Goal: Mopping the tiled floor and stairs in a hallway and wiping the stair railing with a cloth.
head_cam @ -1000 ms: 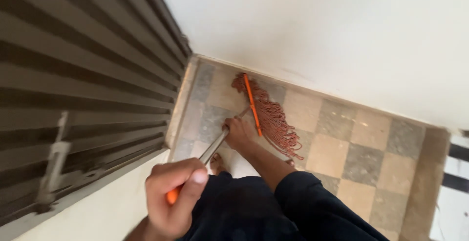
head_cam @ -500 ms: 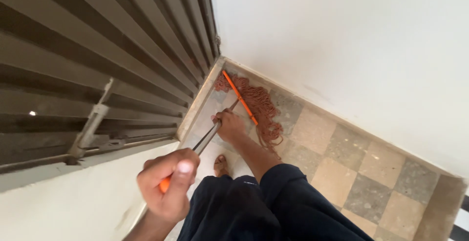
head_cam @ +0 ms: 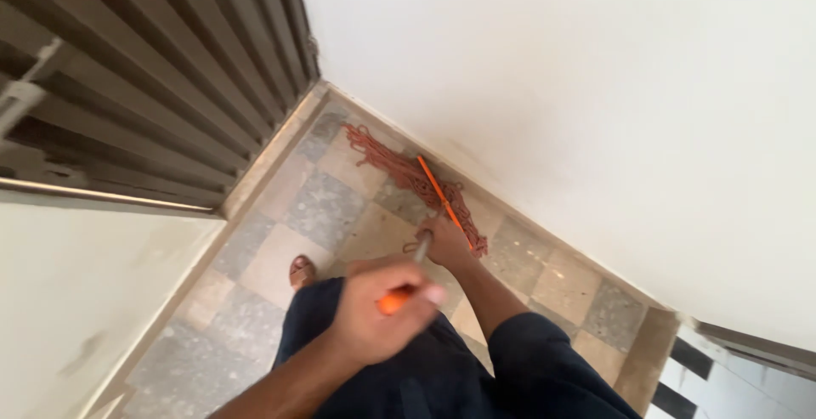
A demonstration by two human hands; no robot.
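My left hand point(head_cam: 374, 315) is closed around the orange grip at the top of a mop handle point(head_cam: 399, 297). My right hand point(head_cam: 446, 245), on a dark-sleeved arm, grips the metal shaft low down, just above the mop head. The mop head point(head_cam: 393, 164) has orange-brown strings and an orange bar point(head_cam: 440, 196). It lies on the checkered tile floor point(head_cam: 323, 211) along the foot of the white wall point(head_cam: 552, 87), with its strings trailing toward the corner.
A ribbed metal shutter point(head_cam: 144, 70) fills the upper left and meets the white wall at the corner. A pale wall point(head_cam: 76, 291) runs along the left. My sandalled foot point(head_cam: 300, 271) stands on the tiles. A black-and-white striped floor point(head_cam: 680, 376) shows at the lower right.
The mop head has slid out of the corner by the shutter and along the white wall, its strings trailing behind. My left hand has swung right and sits nearer my right hand.
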